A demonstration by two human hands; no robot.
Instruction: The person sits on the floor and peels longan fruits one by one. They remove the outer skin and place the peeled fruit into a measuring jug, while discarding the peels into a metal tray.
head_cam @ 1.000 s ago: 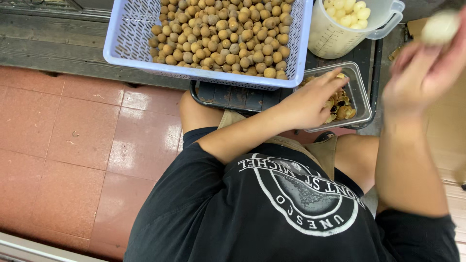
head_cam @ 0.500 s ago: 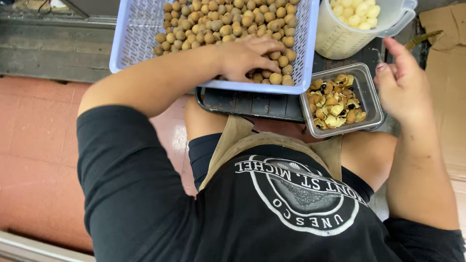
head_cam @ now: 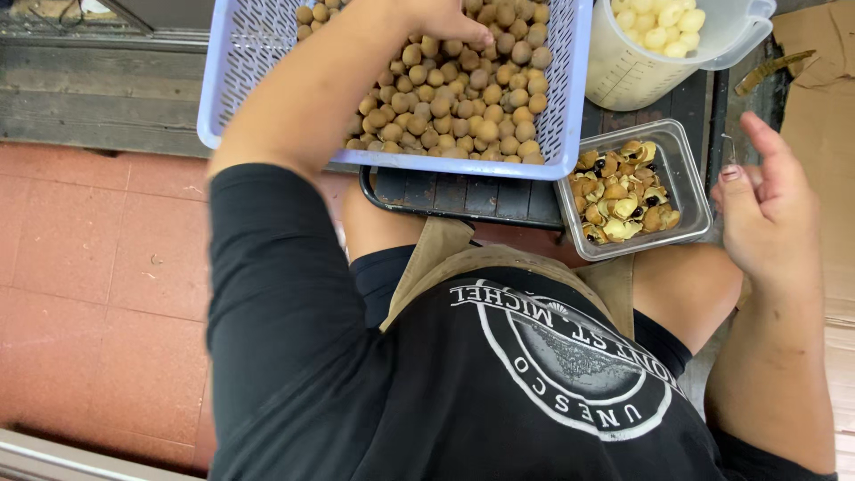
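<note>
My left hand (head_cam: 443, 18) reaches into a blue plastic basket (head_cam: 392, 161) heaped with small round brown fruits (head_cam: 463, 102). Its fingers rest on the pile and the top edge of the view cuts off part of the hand. My right hand (head_cam: 768, 218) hovers at the right with fingers spread and nothing in it, just beside a clear square tub (head_cam: 693, 174) of yellow-brown shells and dark seeds (head_cam: 623, 198). A translucent jug (head_cam: 623, 76) at the top right holds pale peeled fruits (head_cam: 661, 25).
The basket and tub sit on a dark slatted tray (head_cam: 463, 198) over my knees. Brown cardboard (head_cam: 824, 125) lies on the right with a small brown tool (head_cam: 773, 71) near it. Red floor tiles (head_cam: 89, 258) spread to the left, a weathered wooden board (head_cam: 89, 107) behind them.
My left hand moved from the shell tub up into the basket and went deeper into the fruit. My right hand came down from beside the jug and no longer holds a pale fruit.
</note>
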